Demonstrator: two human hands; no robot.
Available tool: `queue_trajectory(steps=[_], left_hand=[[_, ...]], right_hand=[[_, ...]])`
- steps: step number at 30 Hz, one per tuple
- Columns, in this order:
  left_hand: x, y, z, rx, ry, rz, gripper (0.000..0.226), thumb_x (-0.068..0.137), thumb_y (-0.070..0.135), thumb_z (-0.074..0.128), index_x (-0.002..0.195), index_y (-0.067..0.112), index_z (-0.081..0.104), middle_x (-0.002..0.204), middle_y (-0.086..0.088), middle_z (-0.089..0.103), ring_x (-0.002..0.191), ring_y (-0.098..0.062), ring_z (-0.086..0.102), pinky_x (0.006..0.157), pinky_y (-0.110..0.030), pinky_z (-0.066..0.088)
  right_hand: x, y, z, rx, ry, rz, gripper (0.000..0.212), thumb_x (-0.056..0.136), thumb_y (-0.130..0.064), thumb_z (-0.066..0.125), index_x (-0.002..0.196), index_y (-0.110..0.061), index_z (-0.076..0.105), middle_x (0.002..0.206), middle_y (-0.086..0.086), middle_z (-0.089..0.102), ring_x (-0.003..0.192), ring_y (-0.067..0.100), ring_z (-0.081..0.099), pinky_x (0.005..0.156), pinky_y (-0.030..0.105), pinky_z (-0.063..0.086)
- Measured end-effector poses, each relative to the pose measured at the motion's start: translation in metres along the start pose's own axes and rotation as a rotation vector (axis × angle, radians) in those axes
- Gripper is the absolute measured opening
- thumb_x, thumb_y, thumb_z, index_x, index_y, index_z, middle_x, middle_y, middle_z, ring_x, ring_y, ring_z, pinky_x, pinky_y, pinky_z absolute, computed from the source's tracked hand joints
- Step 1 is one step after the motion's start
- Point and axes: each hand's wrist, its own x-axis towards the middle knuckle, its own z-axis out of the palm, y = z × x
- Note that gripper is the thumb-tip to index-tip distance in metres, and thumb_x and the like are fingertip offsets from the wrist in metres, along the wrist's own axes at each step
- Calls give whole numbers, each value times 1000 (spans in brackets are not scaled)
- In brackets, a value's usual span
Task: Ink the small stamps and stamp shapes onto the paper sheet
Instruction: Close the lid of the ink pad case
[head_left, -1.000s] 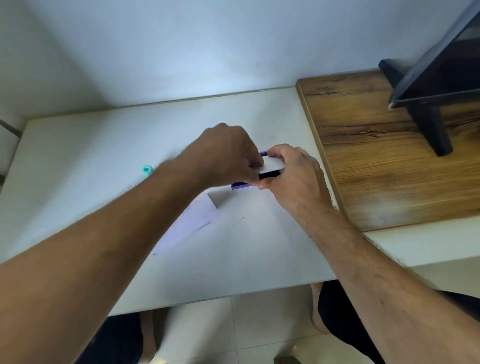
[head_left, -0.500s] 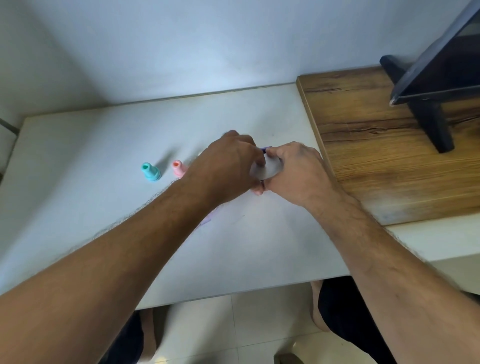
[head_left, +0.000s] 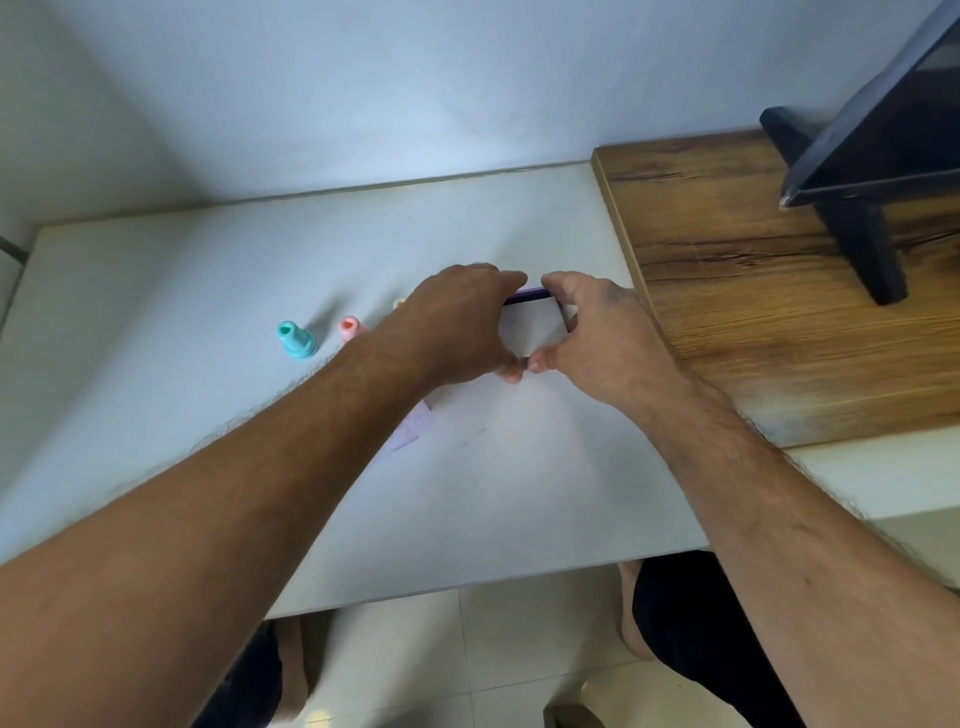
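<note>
Together at mid white table: left hand and right hand, each grip curled round small purple-edged white-topped ink pad box. Left of these: teal plastic stamp, pink plastic stamp upright. Under left forearm: pale lilac paper sheet.

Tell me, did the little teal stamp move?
No. The teal stamp stands at the same spot on the white table, just as far left of the wooden board as before.

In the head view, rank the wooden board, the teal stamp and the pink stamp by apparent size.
1. wooden board, by far the largest.
2. teal stamp.
3. pink stamp, partly hidden behind the left forearm, so its rank against the teal one is unsure.
</note>
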Motion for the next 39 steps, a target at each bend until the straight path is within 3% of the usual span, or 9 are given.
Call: queue_trajectory(steps=[2, 6, 11, 17, 21, 24, 28, 35, 39], left_hand=[[0, -2, 0, -1, -7, 6, 71, 65, 44, 83, 125, 21, 54, 112, 0, 61, 104, -22, 54, 85, -35, 45], [1, -4, 2, 12, 6, 28, 67, 62, 45, 83, 120, 24, 56, 108, 2, 61, 100, -21, 55, 81, -33, 45], [2, -4, 2, 10, 22, 20, 68, 66, 47, 81, 125, 23, 56, 114, 2, 63, 105, -22, 55, 86, -36, 46], [3, -3, 4, 14, 31, 13, 66, 70, 43, 81, 128, 25, 56, 120, 2, 64, 110, -23, 55, 87, -33, 42], [3, -1, 5, 21, 55, 11, 68, 72, 42, 80, 133, 26, 54, 123, 2, 65, 111, -23, 56, 89, -33, 42], [3, -1, 8, 9, 73, -4, 70, 72, 42, 81, 134, 27, 53, 124, 3, 64, 112, -22, 57, 91, -33, 43], [4, 0, 6, 3, 87, -16, 69, 72, 39, 81, 134, 27, 53, 125, 4, 64, 114, -23, 56, 92, -33, 42], [9, 3, 11, -1, 87, -42, 70, 72, 28, 83, 135, 26, 54, 127, 2, 64, 117, -24, 55, 97, -36, 43], [6, 1, 8, -42, 84, -61, 67, 71, 24, 82, 133, 25, 56, 125, 3, 66, 117, -24, 54, 94, -35, 43]], right_hand=[[0, 0, -1, 9, -3, 10, 78, 63, -17, 89, 133, -21, 54, 115, 2, 66, 103, 19, 61, 80, 23, 44], [0, -2, 2, -35, -5, 5, 87, 60, -21, 91, 137, -23, 51, 129, 0, 51, 106, 16, 54, 85, 24, 41], [3, 0, 1, -38, 29, 11, 85, 63, -16, 89, 139, -18, 50, 126, 3, 63, 108, 20, 60, 88, 23, 44], [6, 0, 3, -126, 30, -5, 84, 65, -22, 88, 140, -18, 50, 135, 3, 54, 125, 21, 49, 100, 26, 38], [5, 2, 3, -58, 59, -8, 91, 63, -20, 90, 142, -19, 45, 133, 3, 58, 113, 22, 58, 95, 30, 44], [6, 4, 2, -73, 13, -11, 80, 69, -26, 86, 139, -21, 49, 130, 1, 58, 110, 19, 58, 91, 25, 43], [6, 4, 6, -68, 78, -23, 67, 77, -20, 80, 138, -18, 52, 131, 4, 57, 115, 22, 56, 97, 29, 44], [5, 0, 10, -114, 115, -10, 61, 81, -19, 77, 137, -19, 53, 125, 7, 62, 113, 25, 56, 93, 32, 46], [5, 0, 4, 35, 103, 52, 65, 74, -16, 82, 133, -21, 57, 124, 3, 65, 103, 17, 59, 84, 22, 45]])
